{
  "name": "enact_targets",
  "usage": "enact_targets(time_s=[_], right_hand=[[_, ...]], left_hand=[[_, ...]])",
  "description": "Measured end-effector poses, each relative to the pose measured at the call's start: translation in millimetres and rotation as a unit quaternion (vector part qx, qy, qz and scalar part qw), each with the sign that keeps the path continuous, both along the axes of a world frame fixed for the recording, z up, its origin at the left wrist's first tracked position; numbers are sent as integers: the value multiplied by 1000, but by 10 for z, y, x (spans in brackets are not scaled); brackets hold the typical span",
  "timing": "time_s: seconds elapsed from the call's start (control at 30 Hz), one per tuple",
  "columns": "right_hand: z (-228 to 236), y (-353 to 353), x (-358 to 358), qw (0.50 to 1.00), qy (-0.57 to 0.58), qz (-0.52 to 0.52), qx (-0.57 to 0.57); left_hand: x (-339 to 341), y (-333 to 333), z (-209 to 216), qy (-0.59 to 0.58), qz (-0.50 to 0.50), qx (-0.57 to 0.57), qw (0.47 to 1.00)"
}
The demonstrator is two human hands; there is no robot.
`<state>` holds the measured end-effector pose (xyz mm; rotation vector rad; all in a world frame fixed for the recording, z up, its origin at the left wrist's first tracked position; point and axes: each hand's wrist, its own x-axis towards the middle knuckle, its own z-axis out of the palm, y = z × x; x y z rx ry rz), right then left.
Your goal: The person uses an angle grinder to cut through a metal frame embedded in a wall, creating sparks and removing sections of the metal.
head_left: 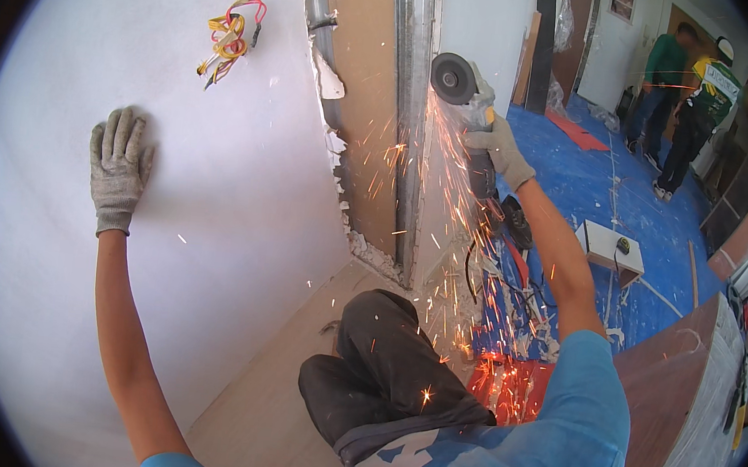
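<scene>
My right hand [499, 148], in a grey work glove, is wrapped round the body of an angle grinder [479, 167]. The dark grinder disc [453, 79] is at the edge of a metal stud [416, 104] beside the wall opening. Orange sparks [459, 174] stream down from it past my knees to the floor. On the left, my gloved left hand [119, 158] lies flat against the white wall [220, 158], holding nothing. Above it to the right, a bundle of yellow and red wires [228, 40] sticks out of the wall.
Ragged broken plasterboard [333, 141] borders the opening. Blue sheeting [566, 175] covers the floor, with a white box [608, 252] carrying a tape measure [623, 245]. Two people [696, 110] stand at the back right. A brown board [668, 375] lies near my right side; debris and a cable lie below the grinder.
</scene>
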<state>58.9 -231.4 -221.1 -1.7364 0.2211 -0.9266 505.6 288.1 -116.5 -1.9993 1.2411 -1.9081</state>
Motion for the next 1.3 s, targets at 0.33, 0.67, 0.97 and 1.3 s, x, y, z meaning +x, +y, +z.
enact_targets(time_s=[0.33, 0.67, 0.97, 1.3], right_hand=[[-50, 163, -114, 1000, -23, 13, 0], [46, 201, -118, 1000, 0, -9, 4], [-26, 171, -90, 1000, 13, -13, 10], [-86, 122, -71, 999, 33, -26, 11]], left_hand=[[43, -2, -6, 5, -6, -10, 1000], [46, -2, -16, 6, 15, -3, 1000], [37, -11, -11, -2, -8, -2, 1000], [11, 0, -12, 9, 15, 3, 1000]])
